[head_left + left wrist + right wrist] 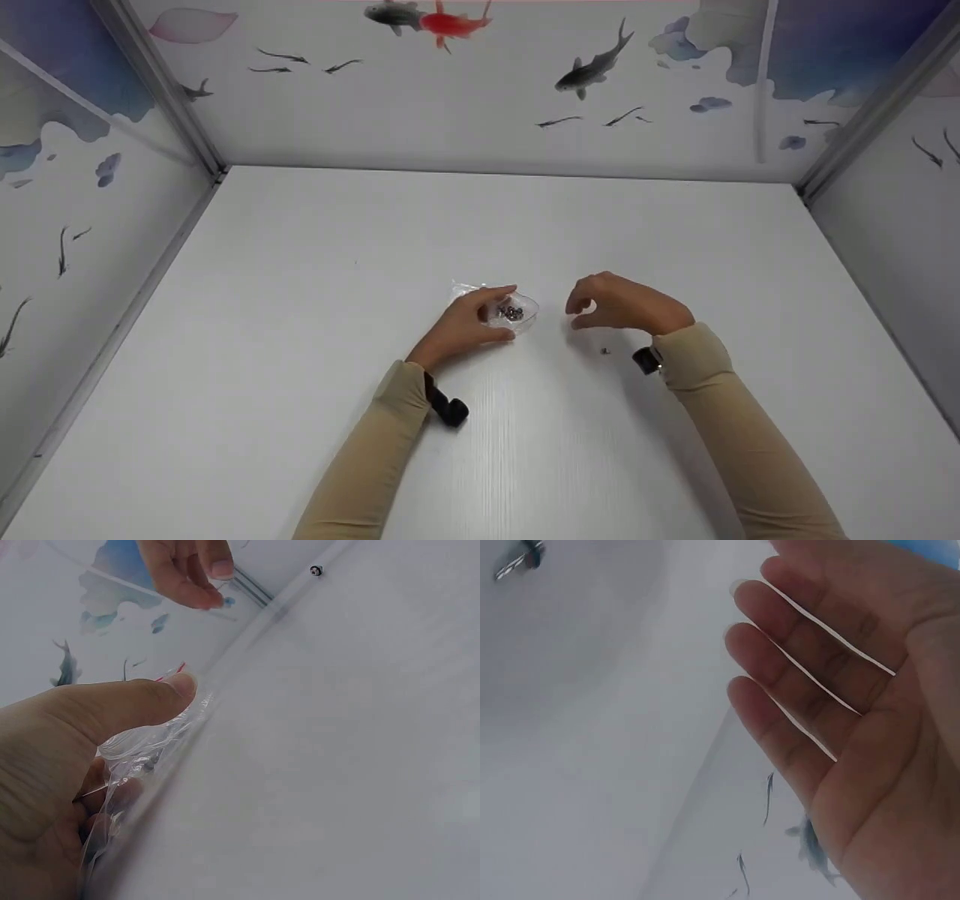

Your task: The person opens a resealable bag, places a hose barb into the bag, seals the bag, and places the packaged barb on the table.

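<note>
My left hand [471, 321] grips a clear plastic zip bag [531, 306], thumb on one side and fingers on the other, its mouth spread. Inside lie several small shiny metal pieces [511, 312], likely screws, too small to tell surely. In the left wrist view the bag [161, 739] shows a red strip near its edge. My right hand [626, 304] hovers to the right of the bag, apart from it, fingers loosely bent with nothing seen between them. A small metal screw-like piece [605, 351] lies on the table below that hand; the right wrist view shows a metal piece [521, 561] at upper left.
The white table [315, 240] spreads around both hands. Panels printed with fish stand at the back [450, 112] and on the left and right sides, with grey metal strips at the corners. A black wrist camera [450, 411] sits at the left cuff, another camera [646, 360] at the right.
</note>
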Tool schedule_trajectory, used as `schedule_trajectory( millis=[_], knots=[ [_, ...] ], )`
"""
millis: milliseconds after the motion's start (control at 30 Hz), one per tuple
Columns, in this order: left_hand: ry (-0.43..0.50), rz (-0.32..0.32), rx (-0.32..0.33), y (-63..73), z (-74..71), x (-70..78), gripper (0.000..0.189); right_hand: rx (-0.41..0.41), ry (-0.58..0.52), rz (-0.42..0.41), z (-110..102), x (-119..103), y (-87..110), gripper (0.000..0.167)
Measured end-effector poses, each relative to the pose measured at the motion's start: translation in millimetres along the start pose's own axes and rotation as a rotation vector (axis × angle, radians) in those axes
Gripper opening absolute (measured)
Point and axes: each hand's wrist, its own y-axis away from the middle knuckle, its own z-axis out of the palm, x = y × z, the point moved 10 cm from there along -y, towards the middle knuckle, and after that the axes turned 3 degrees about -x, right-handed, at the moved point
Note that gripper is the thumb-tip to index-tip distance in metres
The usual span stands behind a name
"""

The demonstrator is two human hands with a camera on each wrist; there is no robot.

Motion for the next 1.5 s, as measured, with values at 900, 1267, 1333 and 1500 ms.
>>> schedule_trajectory(
  millis=[900,1267,1333,1500],
  knots=[
    [-0.032,0.026,0.015,0.9,-1.9,1.0,0.071,-0.186,-0.114,0.189,35.5,40.1,27.8,0.012],
    [-0.036,0.027,0.013,-0.8,-1.0,0.6,0.07,-0.159,-0.112,0.16,34.7,37.8,27.1,0.01],
    [-0.039,0.031,0.015,-1.0,-1.1,0.7,0.07,-0.159,-0.105,0.159,34.0,36.6,27.1,0.01],
    [-0.028,0.029,0.016,-0.6,-1.1,1.4,0.07,-0.15,-0.073,0.148,32.4,33.3,25.1,0.009]
  ],
)
